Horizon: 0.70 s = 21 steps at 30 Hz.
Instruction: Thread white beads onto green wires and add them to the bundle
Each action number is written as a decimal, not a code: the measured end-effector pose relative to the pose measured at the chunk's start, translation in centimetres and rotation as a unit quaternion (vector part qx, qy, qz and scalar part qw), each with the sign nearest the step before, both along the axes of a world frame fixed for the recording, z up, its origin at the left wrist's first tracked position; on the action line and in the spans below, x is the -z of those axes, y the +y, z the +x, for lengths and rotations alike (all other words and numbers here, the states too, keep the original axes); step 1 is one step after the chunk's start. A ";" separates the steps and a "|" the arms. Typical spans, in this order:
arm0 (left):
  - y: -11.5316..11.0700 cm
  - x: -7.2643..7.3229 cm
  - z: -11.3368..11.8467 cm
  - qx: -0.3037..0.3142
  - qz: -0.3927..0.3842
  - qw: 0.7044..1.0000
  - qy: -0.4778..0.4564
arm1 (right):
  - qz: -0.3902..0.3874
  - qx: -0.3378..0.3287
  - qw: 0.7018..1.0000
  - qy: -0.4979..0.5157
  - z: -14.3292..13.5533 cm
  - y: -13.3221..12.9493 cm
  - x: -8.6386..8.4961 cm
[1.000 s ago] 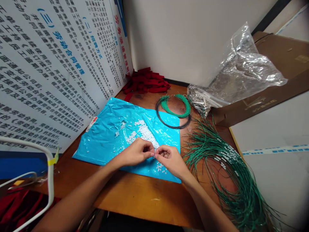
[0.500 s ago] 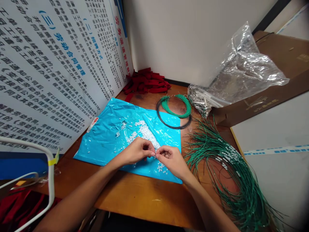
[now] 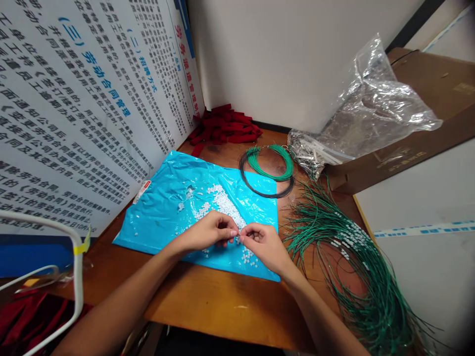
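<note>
Both arms come into view bare from the lower edge up to the wrists; no sleeve, cuff or glove shows on either one. The left hand (image 3: 208, 233) wears no ring, band or watch that can be seen, and its wrist is plain. The right hand (image 3: 264, 244) is likewise uncovered, with no jewellery, strap or tape at the wrist or along the forearm. Fingernails look short and unpainted, though they are small in the picture. Nothing of the clothing on the upper body shows.
</note>
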<state>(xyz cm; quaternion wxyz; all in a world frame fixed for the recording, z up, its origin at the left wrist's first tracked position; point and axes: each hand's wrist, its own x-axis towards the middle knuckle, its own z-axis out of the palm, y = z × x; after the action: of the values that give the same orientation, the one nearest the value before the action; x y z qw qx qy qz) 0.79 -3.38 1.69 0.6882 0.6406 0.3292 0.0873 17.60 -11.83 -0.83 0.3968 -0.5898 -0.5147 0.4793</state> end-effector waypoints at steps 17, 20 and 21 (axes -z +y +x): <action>0.2 0.9 0.1 -0.011 -0.041 0.999 -0.012 | 0.003 -0.018 1.000 -0.021 0.0 -0.1 -0.6; 0.2 0.9 0.1 -0.010 -0.038 0.999 -0.011 | 0.010 -0.031 0.999 -0.030 0.0 -0.1 -0.6; 0.2 0.9 0.1 -0.009 -0.036 0.999 -0.010 | 0.012 -0.034 0.999 -0.033 0.0 -0.1 -0.6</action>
<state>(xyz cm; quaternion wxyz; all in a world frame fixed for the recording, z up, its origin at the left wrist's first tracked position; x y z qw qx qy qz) 0.89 -3.22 0.84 0.7133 0.6114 0.3312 0.0881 17.59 -11.94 -0.27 0.3701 -0.5827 -0.5531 0.4666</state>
